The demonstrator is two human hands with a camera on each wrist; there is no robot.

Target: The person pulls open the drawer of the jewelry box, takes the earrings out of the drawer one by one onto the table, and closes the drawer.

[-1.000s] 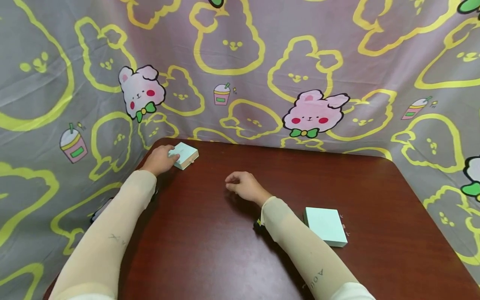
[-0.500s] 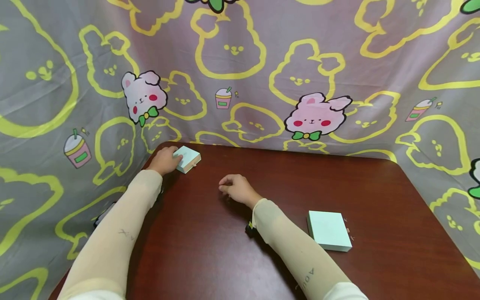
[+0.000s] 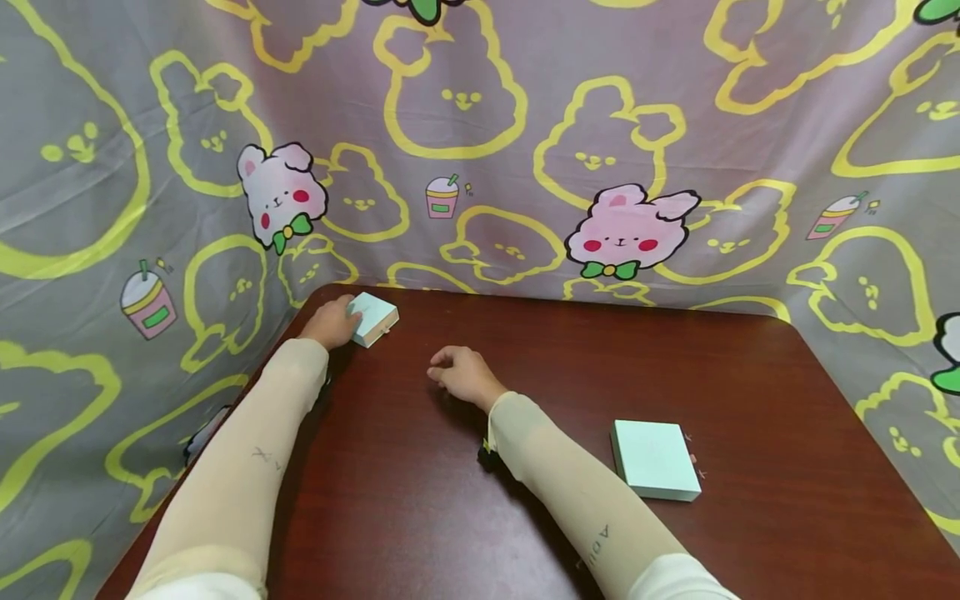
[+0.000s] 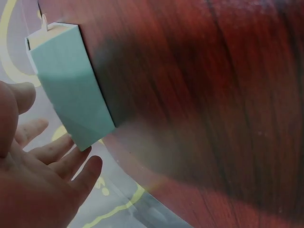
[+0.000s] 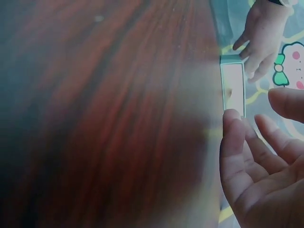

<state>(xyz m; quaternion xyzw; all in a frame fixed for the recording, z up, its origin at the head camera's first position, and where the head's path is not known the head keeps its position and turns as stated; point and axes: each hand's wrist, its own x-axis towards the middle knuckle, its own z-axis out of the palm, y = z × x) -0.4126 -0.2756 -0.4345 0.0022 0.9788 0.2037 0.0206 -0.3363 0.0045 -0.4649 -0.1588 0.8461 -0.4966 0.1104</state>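
A small pale-mint drawer box [image 3: 372,318] with a ribbon tab lies at the far left corner of the table. My left hand [image 3: 332,322] is at its left side, the fingers extended and spread; in the left wrist view the fingertips [image 4: 80,156] reach the end of the box [image 4: 71,85]. Whether the thumb presses its top is hard to tell. Over the table, right of that box, my right hand [image 3: 465,375] hovers with fingers loosely bent and nothing between them. In the right wrist view the box [image 5: 233,85] shows beyond the fingers of the right hand [image 5: 266,166].
A second, larger-looking mint box [image 3: 655,460] lies at the right of the table beside my right forearm, with a ribbon tab on its right side. The dark red-brown wooden table [image 3: 420,492] ends at a patterned grey cloth [image 3: 495,183] hanging behind and at both sides.
My right hand has drifted a little left, toward the far box. My left hand remains beside that box, and both boxes appear to stay in place, with slight camera movement.
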